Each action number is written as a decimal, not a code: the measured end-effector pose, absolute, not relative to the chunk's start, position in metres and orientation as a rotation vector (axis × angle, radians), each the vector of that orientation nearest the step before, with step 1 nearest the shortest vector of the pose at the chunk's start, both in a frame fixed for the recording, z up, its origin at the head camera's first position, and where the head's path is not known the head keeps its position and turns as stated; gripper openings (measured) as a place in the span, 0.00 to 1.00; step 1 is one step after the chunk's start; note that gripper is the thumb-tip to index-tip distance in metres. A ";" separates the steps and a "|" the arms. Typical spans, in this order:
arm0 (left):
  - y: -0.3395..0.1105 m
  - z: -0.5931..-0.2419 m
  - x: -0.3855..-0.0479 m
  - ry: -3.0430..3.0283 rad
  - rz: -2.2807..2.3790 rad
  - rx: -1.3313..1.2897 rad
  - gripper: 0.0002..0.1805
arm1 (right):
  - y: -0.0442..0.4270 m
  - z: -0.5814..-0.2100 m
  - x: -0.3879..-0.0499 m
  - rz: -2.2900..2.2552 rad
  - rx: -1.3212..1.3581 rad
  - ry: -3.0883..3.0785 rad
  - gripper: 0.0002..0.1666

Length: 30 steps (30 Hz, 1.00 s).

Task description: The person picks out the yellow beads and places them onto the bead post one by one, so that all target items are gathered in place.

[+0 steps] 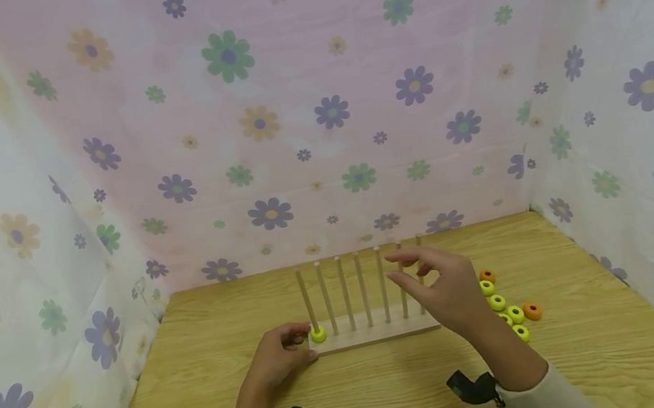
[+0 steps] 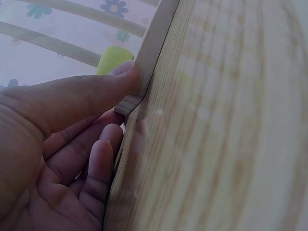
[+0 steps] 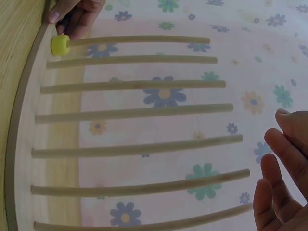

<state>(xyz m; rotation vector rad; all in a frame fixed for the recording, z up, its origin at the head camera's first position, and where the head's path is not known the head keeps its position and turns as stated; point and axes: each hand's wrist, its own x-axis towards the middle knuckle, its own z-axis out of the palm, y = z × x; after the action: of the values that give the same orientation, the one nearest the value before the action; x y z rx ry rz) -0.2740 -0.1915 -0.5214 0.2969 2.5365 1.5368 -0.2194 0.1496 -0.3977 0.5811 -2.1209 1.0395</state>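
A wooden base [image 1: 376,333] carries a row of several upright pegs [image 1: 345,294]. One yellow ring [image 1: 318,334] sits at the foot of the leftmost peg. My left hand [image 1: 275,359] grips the left end of the base, thumb on its front edge; the left wrist view shows the thumb beside the yellow ring [image 2: 114,59]. My right hand [image 1: 450,291] is raised near the pegs on the right, thumb and fingers apart with nothing between them. In the right wrist view that hand [image 3: 286,178] is off the peg tips.
Several loose yellow rings [image 1: 498,302] and two orange rings [image 1: 533,311] lie on the wooden table [image 1: 362,402], right of the base and partly behind my right forearm. Flowered cloth [image 1: 307,91] hangs behind and on both sides of the table.
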 end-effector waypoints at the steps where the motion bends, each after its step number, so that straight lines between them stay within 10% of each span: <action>1: -0.192 -0.522 -0.274 2.542 1.532 0.305 0.24 | 0.152 -0.399 -0.220 1.044 0.572 -2.121 0.18; 30: -0.195 -0.523 -0.279 2.528 1.514 0.281 0.25 | 0.251 -0.460 -0.250 1.089 0.111 -2.295 0.13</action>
<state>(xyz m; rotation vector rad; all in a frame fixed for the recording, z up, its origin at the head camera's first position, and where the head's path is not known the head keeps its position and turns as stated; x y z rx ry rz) -0.2789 -0.1948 -0.5234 0.2812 2.5280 1.5140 -0.2500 0.2515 -0.4603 0.1111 -2.2953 1.0888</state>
